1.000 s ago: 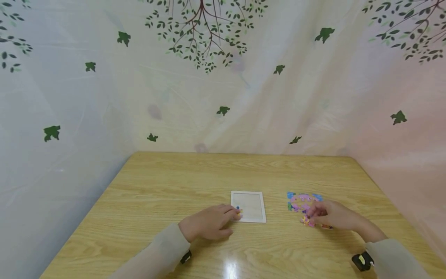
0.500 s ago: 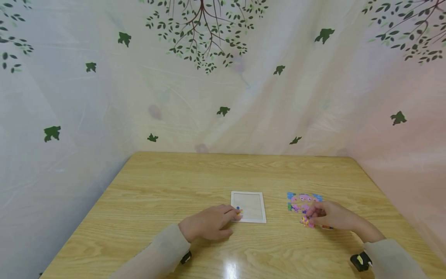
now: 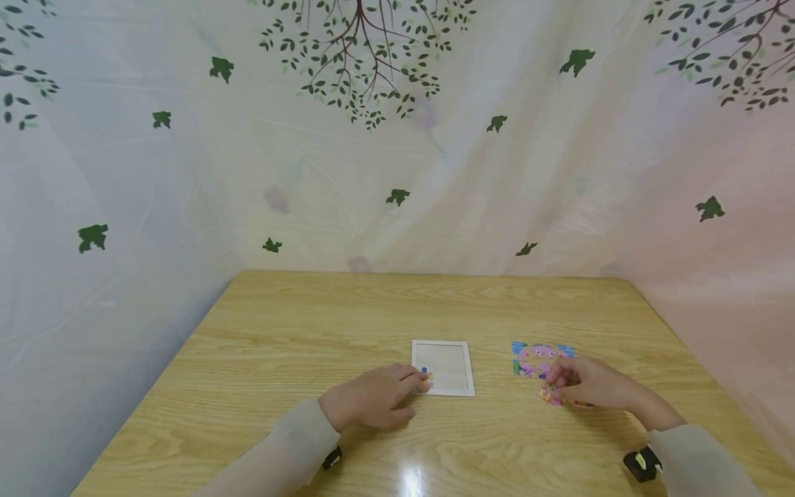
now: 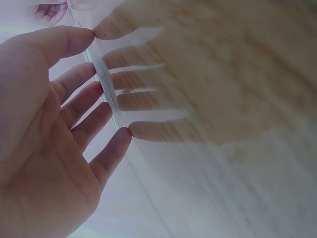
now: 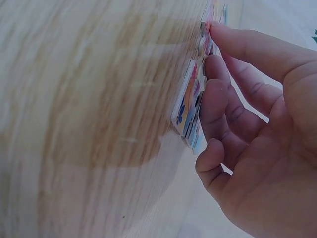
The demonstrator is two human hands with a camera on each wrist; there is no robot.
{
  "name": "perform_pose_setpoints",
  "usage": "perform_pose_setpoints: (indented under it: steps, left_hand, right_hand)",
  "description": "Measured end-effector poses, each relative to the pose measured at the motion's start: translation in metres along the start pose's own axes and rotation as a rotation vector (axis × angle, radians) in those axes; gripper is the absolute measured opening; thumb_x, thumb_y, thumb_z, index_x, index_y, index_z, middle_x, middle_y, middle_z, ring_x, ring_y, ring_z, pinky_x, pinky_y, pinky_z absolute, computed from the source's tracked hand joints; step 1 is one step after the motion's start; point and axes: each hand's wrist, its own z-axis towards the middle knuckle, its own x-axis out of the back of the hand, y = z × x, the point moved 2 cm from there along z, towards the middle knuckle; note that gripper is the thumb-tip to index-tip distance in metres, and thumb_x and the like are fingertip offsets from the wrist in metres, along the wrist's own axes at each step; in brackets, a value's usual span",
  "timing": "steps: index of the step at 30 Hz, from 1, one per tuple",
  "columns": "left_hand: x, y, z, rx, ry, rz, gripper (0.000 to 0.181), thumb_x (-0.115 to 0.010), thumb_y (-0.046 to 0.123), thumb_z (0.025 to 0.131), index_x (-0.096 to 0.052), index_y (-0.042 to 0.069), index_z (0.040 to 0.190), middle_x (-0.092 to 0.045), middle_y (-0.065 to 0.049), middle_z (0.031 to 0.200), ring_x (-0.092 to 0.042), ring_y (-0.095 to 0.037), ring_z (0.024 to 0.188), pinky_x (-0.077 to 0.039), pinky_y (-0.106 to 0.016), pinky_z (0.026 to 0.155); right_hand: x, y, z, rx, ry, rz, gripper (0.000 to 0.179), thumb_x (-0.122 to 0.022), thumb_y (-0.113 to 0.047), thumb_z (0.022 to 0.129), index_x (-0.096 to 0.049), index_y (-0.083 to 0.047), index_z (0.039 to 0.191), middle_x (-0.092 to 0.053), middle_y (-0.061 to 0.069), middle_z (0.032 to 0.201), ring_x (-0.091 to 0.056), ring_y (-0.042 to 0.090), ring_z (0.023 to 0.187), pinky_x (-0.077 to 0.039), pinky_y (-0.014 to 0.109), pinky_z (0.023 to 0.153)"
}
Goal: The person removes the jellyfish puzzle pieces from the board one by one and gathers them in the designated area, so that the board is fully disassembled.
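In the head view, my left hand [image 3: 375,398] lies over the lower left corner of a white puzzle frame [image 3: 470,373], fingertips on it. A small yellow and blue puzzle piece [image 3: 426,378] shows inside that corner, partly under the fingers. Seen from the left wrist, the hand's fingers [image 4: 88,101] are extended and spread along the frame's thin edge [image 4: 110,91]. My right hand [image 3: 599,384] pinches a pink and yellow puzzle piece [image 3: 546,396] at the table, its thumb on the edge. Other fingers curl beside an orange and yellow piece [image 5: 187,101], mostly hidden in the head view.
Several joined-looking pink and blue puzzle pieces [image 3: 535,359] lie just beyond my right hand. The wooden table [image 3: 323,310] runs back to a pale curtain [image 3: 348,166] printed with leaves. Black straps with cameras [image 3: 642,464] sit at the wrists.
The pink and yellow piece at my right fingertips has turned slightly. My left hand and the frame have stayed in place.
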Motion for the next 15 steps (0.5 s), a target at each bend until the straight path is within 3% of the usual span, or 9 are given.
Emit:
perform_pose_setpoints:
  steps: [10,15]
  left_hand:
    - [0.003,0.002,-0.002,-0.016,-0.023,0.045,0.049,-0.059,0.022,0.106,-0.05,0.007,0.151,-0.045,-0.005,0.161,-0.043,-0.024,0.146,-0.034,-0.034,0.121]
    - [0.004,0.0,-0.004,-0.011,-0.02,0.033,0.049,-0.06,0.021,0.105,-0.052,0.01,0.152,-0.046,-0.006,0.159,-0.044,-0.024,0.145,-0.036,-0.035,0.12]
  right_hand:
    - [0.002,-0.005,0.005,-0.067,0.005,-0.026,0.015,-0.07,-0.014,0.099,-0.063,-0.002,0.105,-0.056,0.0,0.086,-0.052,0.005,0.067,-0.045,0.021,0.056]
    - [-0.002,-0.011,0.014,-0.056,-0.001,-0.063,0.017,-0.072,-0.017,0.099,-0.065,-0.004,0.105,-0.057,0.0,0.088,-0.051,0.005,0.066,-0.045,0.022,0.057]
